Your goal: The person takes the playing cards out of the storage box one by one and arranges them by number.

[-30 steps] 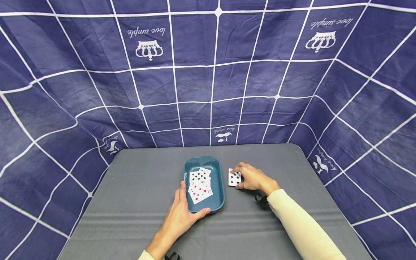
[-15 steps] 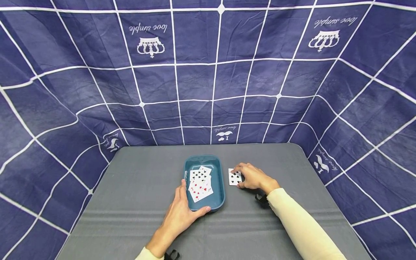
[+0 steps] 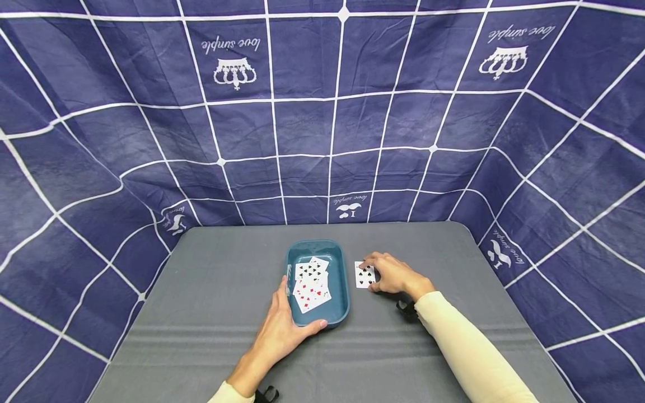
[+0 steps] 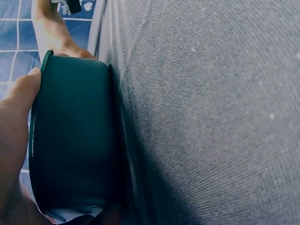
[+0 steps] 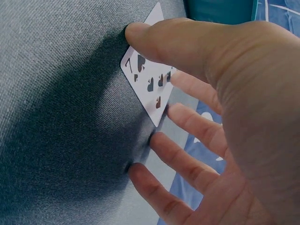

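Observation:
A blue-green tray rests on the table with several playing cards spread face up in it, red and black suits. My left hand holds the tray at its near left corner, the thumb over the rim and the fingers along the left side. To the right of the tray, a spade playing card lies face up on the cloth. My right hand bends over it, with thumb and index finger pinching opposite edges. The other fingers spread beside the card and partly hide it.
Grey cloth covers the table. A blue curtain with white grid lines stands along the back and both sides. The right side of the tray comes close to the card. Each wrist wears a black strap.
The view shifts slightly as the head moves. Both hands, the tray and the card hold nearly the same places.

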The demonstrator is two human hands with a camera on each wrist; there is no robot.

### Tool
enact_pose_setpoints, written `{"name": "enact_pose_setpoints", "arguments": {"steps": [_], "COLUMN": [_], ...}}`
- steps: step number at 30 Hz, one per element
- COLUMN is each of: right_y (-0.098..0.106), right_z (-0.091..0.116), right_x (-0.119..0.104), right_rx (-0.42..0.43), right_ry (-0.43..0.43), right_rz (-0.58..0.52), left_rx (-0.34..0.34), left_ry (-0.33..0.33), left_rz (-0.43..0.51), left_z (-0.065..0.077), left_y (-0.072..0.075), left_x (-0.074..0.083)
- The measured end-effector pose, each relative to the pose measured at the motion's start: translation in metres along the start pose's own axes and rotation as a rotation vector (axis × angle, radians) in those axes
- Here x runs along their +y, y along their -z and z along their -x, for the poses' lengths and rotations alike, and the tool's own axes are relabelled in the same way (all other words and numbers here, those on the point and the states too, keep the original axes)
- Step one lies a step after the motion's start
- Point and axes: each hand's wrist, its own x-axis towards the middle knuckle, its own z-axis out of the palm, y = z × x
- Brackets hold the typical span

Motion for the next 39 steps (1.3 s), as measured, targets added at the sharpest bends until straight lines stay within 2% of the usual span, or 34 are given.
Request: {"name": "enact_pose_setpoints", "arguments": {"steps": [6,9,14,19,28,39], "right_y": [-0.001,-0.002,0.002,0.01,0.02,0.027], "right_z": [-0.001,-0.002,-0.003,-0.003,-0.01,-0.033], "right_x": [0.003,0.008,0.001,-0.017,-0.048,-0.09], "right_rx": [0.017,0.075,0.139,0.175,0.259,0.244], "right_ry": [0.03,0.081,0.096,0.075,0.146,0.151], "right_rz": [-0.026,-0.012,-0.005,0.02,0.016,0.013], "left_rx": [-0.021,-0.027,-0.025,-0.026,-0.017,-0.025], "left_ry": [-0.036,-0.057,-0.062,-0.062,-0.067,-0.059], "left_rz": [-0.007,-0.007,-0.01,-0.011,-0.011,-0.012], "left_z": [-0.001,-0.002,-0.002,0.0,0.002,-0.003], "left_y": [-0.001,-0.002,-0.002,-0.003,-0.004,-0.007], "left_x": [-0.003,-0.004,-0.004,-0.005,-0.006,-0.009]}}
